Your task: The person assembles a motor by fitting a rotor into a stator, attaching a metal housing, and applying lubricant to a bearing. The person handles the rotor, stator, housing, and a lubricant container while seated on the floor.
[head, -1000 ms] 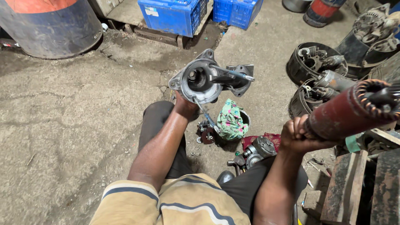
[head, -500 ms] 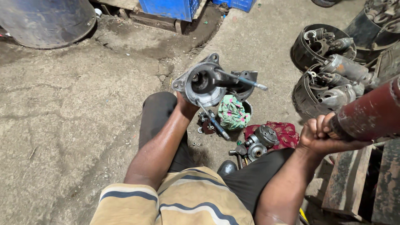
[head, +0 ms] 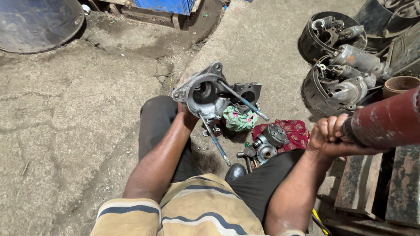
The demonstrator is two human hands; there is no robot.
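My left hand (head: 187,114) grips a grey cast-metal housing (head: 202,94) from below and holds it above my knee. Two long thin bolts (head: 214,139) stick out of the housing, one down toward me, one to the right. My right hand (head: 331,136) is closed around the end of a dark red cylindrical motor body (head: 386,121) at the right edge. On the floor between my legs lie a small round metal part (head: 270,140), a green patterned cloth (head: 239,119) and a red cloth (head: 292,130).
Round black bins (head: 316,40) with worn grey motor parts stand at the upper right. A wooden pallet (head: 381,188) lies at the lower right. A large metal drum (head: 36,22) is at the top left, a blue crate (head: 167,5) on timber behind.
The view has tilted downward. My left hand has turned the housing so its hollow faces up. My right hand has stayed on the red cylinder.
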